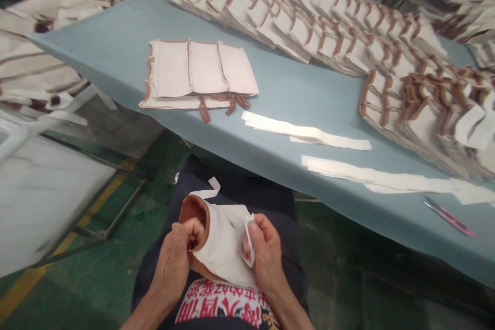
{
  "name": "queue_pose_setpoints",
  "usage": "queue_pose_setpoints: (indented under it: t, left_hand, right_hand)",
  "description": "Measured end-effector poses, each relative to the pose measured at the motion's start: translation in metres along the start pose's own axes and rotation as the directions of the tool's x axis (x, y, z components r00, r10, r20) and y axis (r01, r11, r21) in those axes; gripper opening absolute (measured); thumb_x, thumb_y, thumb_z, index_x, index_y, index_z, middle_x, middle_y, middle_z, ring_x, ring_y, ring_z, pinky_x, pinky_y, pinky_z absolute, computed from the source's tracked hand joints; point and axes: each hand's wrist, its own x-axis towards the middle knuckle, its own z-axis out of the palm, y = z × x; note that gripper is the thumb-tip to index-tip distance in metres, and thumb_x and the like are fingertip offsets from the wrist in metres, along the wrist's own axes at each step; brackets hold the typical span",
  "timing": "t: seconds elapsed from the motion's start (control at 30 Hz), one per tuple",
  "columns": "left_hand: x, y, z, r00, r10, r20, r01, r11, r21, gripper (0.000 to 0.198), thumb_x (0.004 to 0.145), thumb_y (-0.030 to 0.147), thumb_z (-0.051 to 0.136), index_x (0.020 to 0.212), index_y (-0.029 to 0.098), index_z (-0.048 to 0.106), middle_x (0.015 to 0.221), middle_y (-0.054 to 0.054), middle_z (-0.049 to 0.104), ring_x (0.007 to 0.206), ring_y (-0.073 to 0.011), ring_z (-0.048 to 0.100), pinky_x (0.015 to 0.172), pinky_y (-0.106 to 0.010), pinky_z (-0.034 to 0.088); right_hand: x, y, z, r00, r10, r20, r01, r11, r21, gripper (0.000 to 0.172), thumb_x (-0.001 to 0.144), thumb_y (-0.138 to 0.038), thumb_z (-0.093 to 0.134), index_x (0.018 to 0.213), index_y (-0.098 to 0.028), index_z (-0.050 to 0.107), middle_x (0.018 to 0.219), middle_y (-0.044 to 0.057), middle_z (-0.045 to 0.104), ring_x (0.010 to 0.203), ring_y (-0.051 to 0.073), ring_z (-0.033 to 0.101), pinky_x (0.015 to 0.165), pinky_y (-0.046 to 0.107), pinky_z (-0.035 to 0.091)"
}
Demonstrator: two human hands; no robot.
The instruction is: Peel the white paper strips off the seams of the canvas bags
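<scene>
A sewn cream fabric piece with a brown lining (226,237) lies across the lap, bent so its left end gapes as a round brown opening. My left hand (174,252) is closed on the brown rim of that opening, its fingertips partly hidden inside. At the other end, my right hand (265,250) pinches a folded white edge between thumb and fingers. A narrow white strip (209,189) sticks out behind the piece on the dark apron (278,206), which bears red and white lettering.
On the blue-covered table (294,93) lie a stitched panel stack (204,67), white strips (305,129) and more white strips (386,178). Pink-handled tweezers or snips (450,217) rest near its edge. Long overlapping rows of cream panels (301,15) fill the back. A metal frame (110,227) stands left.
</scene>
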Motion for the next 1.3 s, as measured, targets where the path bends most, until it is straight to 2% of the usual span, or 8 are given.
queue_pose_setpoints:
  t: [0.2, 0.37, 0.5, 0.6, 0.67, 0.7, 0.87, 1.3]
  left_hand:
    - [-0.038, -0.005, -0.038, 0.998, 0.012, 0.065, -0.018, 0.995, 0.102, 0.051, 0.101, 0.072, 0.070, 0.087, 0.024, 0.080, 0.093, -0.006, 0.079, 0.091, -0.0265, 0.072, 0.087, -0.028, 0.059]
    - [-0.019, 0.014, -0.035, 0.975, 0.086, 0.207, -0.130, 0.969, 0.208, 0.040, 0.108, 0.045, 0.060, 0.078, 0.024, 0.074, 0.076, -0.002, 0.076, 0.070, -0.0213, 0.071, 0.070, -0.023, 0.058]
    - [0.018, 0.045, -0.015, 0.956, 0.171, 0.238, -0.212, 0.965, 0.156, 0.037, 0.103, 0.041, 0.063, 0.076, 0.023, 0.080, 0.068, -0.001, 0.077, 0.060, -0.0185, 0.069, 0.060, -0.021, 0.054]
    - [0.037, 0.064, 0.000, 0.943, 0.184, 0.276, -0.207, 0.977, 0.054, 0.036, 0.101, 0.041, 0.065, 0.077, 0.022, 0.083, 0.067, -0.002, 0.077, 0.056, -0.0171, 0.066, 0.054, -0.020, 0.050]
    - [0.043, 0.072, 0.007, 0.934, 0.176, 0.311, -0.179, 0.984, -0.018, 0.038, 0.100, 0.044, 0.066, 0.073, 0.021, 0.081, 0.062, -0.001, 0.071, 0.051, -0.0150, 0.058, 0.048, -0.020, 0.043]
    - [0.045, 0.075, 0.010, 0.930, 0.161, 0.331, -0.154, 0.987, -0.048, 0.040, 0.099, 0.046, 0.067, 0.072, 0.021, 0.079, 0.059, 0.000, 0.067, 0.049, -0.0139, 0.052, 0.045, -0.020, 0.040]
    - [0.048, 0.085, 0.016, 0.920, 0.060, 0.388, -0.017, 0.993, -0.113, 0.048, 0.098, 0.056, 0.064, 0.070, 0.019, 0.074, 0.057, 0.002, 0.050, 0.050, -0.0127, 0.039, 0.044, -0.021, 0.029]
    - [0.055, 0.097, 0.017, 0.857, -0.005, 0.516, 0.038, 0.998, -0.054, 0.049, 0.095, 0.059, 0.060, 0.063, 0.022, 0.055, 0.057, 0.005, 0.039, 0.050, -0.0115, 0.031, 0.045, -0.023, 0.024]
  right_hand:
    - [0.003, -0.001, 0.001, 1.000, 0.014, 0.002, -0.013, 0.999, -0.035, 0.067, 0.083, -0.087, 0.081, 0.083, -0.024, 0.059, 0.050, -0.012, 0.042, 0.042, 0.007, 0.029, 0.041, 0.018, 0.029]
    - [0.008, -0.019, -0.001, 0.997, -0.072, -0.001, 0.071, 0.987, -0.143, 0.064, 0.081, -0.083, 0.085, 0.082, -0.023, 0.065, 0.051, -0.010, 0.045, 0.043, 0.008, 0.036, 0.042, 0.019, 0.031]
    - [-0.005, -0.071, -0.017, 0.982, -0.186, 0.015, 0.184, 0.947, -0.265, 0.047, 0.089, -0.063, 0.089, 0.080, -0.020, 0.073, 0.056, -0.006, 0.057, 0.050, 0.010, 0.046, 0.048, 0.021, 0.034]
    - [-0.032, -0.118, -0.025, 0.950, -0.155, 0.272, 0.259, 0.878, -0.402, 0.034, 0.101, -0.050, 0.082, 0.084, -0.021, 0.080, 0.059, -0.005, 0.061, 0.051, 0.010, 0.047, 0.047, 0.021, 0.032]
    - [-0.046, -0.138, -0.021, 0.864, -0.090, 0.496, 0.351, 0.813, -0.464, 0.028, 0.098, -0.047, 0.087, 0.084, -0.023, 0.082, 0.060, -0.005, 0.062, 0.050, 0.010, 0.048, 0.046, 0.022, 0.033]
    - [-0.049, -0.144, -0.016, 0.860, -0.109, 0.498, 0.385, 0.780, -0.493, 0.025, 0.097, -0.043, 0.088, 0.083, -0.024, 0.082, 0.060, -0.005, 0.062, 0.050, 0.010, 0.048, 0.045, 0.022, 0.032]
    - [-0.034, -0.139, 0.009, 0.920, -0.240, 0.311, 0.383, 0.721, -0.577, 0.020, 0.103, -0.033, 0.070, 0.086, -0.022, 0.075, 0.063, -0.004, 0.063, 0.054, 0.011, 0.052, 0.048, 0.021, 0.036]
    - [-0.027, -0.136, 0.007, 0.871, -0.363, 0.330, 0.485, 0.528, -0.698, 0.022, 0.104, -0.029, 0.063, 0.088, -0.020, 0.076, 0.062, -0.004, 0.065, 0.050, 0.010, 0.055, 0.050, 0.021, 0.036]
